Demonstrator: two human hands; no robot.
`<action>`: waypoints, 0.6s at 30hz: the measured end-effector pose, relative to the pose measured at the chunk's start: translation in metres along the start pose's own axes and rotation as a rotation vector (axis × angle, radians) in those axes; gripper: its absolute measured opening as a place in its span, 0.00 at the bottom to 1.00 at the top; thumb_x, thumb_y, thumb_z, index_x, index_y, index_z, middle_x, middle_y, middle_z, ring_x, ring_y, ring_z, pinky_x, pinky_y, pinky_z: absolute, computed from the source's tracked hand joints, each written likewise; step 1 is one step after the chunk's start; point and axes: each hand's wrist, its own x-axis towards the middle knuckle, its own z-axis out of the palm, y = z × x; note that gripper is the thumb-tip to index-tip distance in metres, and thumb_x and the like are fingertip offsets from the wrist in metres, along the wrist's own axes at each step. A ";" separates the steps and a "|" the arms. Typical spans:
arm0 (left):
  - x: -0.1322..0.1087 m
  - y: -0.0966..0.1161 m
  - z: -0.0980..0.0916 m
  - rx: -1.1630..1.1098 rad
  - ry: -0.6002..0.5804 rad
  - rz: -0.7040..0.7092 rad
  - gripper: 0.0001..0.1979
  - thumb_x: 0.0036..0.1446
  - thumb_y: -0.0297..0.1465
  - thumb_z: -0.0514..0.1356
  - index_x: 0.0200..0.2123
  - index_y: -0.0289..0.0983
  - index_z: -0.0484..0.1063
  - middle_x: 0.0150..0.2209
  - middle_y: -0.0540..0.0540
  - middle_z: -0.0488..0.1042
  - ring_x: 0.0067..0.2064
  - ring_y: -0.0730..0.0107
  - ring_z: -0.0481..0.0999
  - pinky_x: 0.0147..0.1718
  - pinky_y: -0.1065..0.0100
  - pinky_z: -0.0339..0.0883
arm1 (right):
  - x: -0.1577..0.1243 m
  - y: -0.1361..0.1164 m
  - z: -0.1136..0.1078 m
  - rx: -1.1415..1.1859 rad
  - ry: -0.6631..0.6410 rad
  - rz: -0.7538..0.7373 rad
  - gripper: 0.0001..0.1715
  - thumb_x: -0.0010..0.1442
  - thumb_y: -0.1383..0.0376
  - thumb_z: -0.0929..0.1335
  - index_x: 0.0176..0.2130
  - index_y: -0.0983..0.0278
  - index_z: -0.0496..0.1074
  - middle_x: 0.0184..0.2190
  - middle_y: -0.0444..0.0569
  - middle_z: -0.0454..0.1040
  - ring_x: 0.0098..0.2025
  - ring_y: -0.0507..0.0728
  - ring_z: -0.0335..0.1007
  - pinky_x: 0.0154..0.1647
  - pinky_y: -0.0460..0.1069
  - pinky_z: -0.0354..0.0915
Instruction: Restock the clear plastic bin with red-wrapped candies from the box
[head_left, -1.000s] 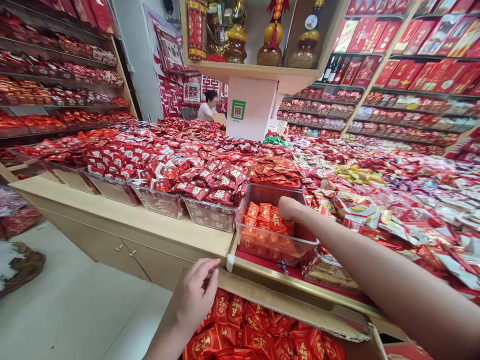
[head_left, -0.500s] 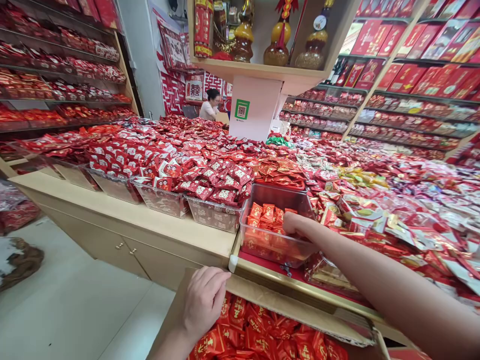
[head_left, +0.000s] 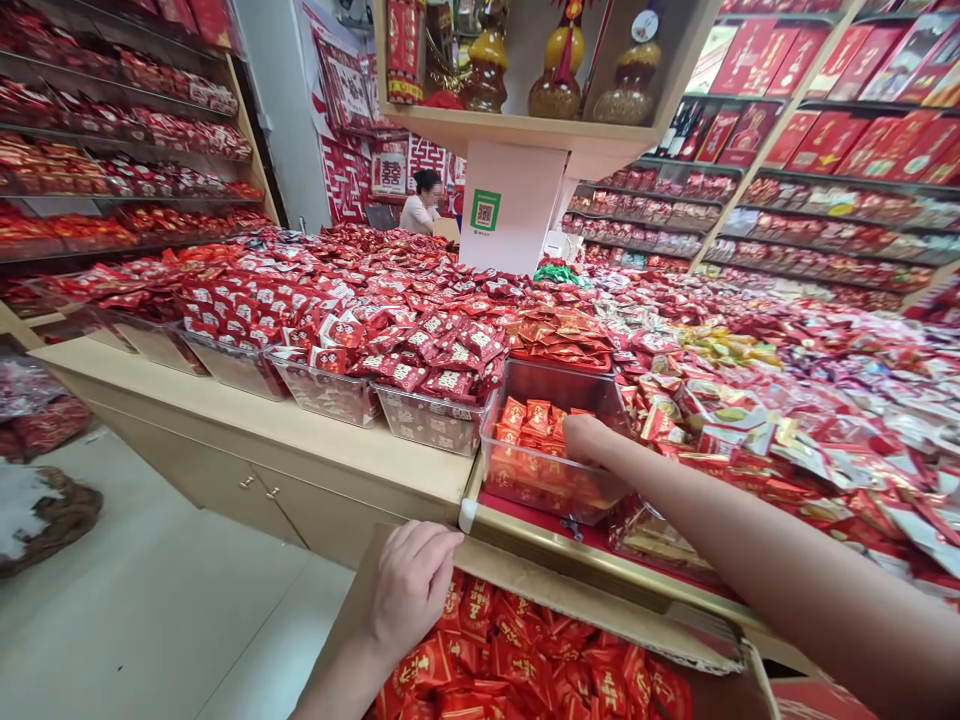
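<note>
My left hand (head_left: pixel 415 583) is wrapped over the far-left edge of an open cardboard box (head_left: pixel 600 595). Inside that box lies a heap of red candy packets (head_left: pixel 517 660) with gold print. My right hand (head_left: pixel 589 440) reaches down into a clear plastic bin (head_left: pixel 559 483) on the counter. Orange-red packets (head_left: pixel 536 418) lie in the bin, in the part left of this hand. Its fingers point down and are hidden behind the knuckles, so whether they hold a packet does not show.
Several clear bins of red packets (head_left: pixel 442 365) line the counter (head_left: pixel 360 445) to the left. Loose wrapped sweets (head_left: pixel 727 420) are heaped to the right. A display shelf (head_left: pixel 525 125) hangs over the middle. Another person (head_left: pixel 420 210) sits far back. A brown-and-white bundle (head_left: pixel 45 520) lies on the floor.
The view has shifted slightly. My right hand stays down in the bin, turned a little, with its fingers now less visible. My left hand keeps its place on the box edge.
</note>
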 end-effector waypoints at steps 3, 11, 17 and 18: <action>-0.001 -0.001 0.002 -0.005 -0.011 -0.003 0.10 0.54 0.22 0.52 0.34 0.37 0.71 0.30 0.47 0.74 0.32 0.69 0.71 0.32 0.67 0.63 | -0.010 -0.007 -0.007 -0.028 -0.035 -0.104 0.11 0.47 0.68 0.68 0.35 0.69 0.74 0.33 0.58 0.75 0.37 0.59 0.71 0.33 0.46 0.62; -0.004 -0.002 0.003 0.001 -0.025 -0.008 0.10 0.55 0.22 0.52 0.34 0.37 0.71 0.31 0.47 0.74 0.33 0.68 0.71 0.32 0.66 0.62 | -0.011 -0.031 -0.012 -0.125 -0.177 -0.335 0.14 0.46 0.63 0.70 0.34 0.67 0.74 0.34 0.55 0.75 0.34 0.59 0.70 0.28 0.46 0.59; -0.004 -0.002 0.005 -0.006 0.003 0.000 0.09 0.54 0.22 0.52 0.34 0.36 0.71 0.30 0.47 0.74 0.32 0.69 0.71 0.32 0.67 0.62 | -0.003 -0.034 -0.009 -0.186 -0.203 -0.410 0.17 0.47 0.63 0.68 0.38 0.68 0.73 0.37 0.56 0.75 0.38 0.61 0.71 0.32 0.47 0.61; -0.003 -0.002 0.005 -0.006 0.005 0.002 0.09 0.54 0.22 0.52 0.34 0.36 0.71 0.30 0.47 0.74 0.33 0.69 0.71 0.32 0.67 0.62 | -0.003 -0.035 -0.008 -0.189 -0.218 -0.418 0.17 0.47 0.64 0.68 0.39 0.68 0.73 0.38 0.57 0.75 0.39 0.61 0.70 0.33 0.47 0.62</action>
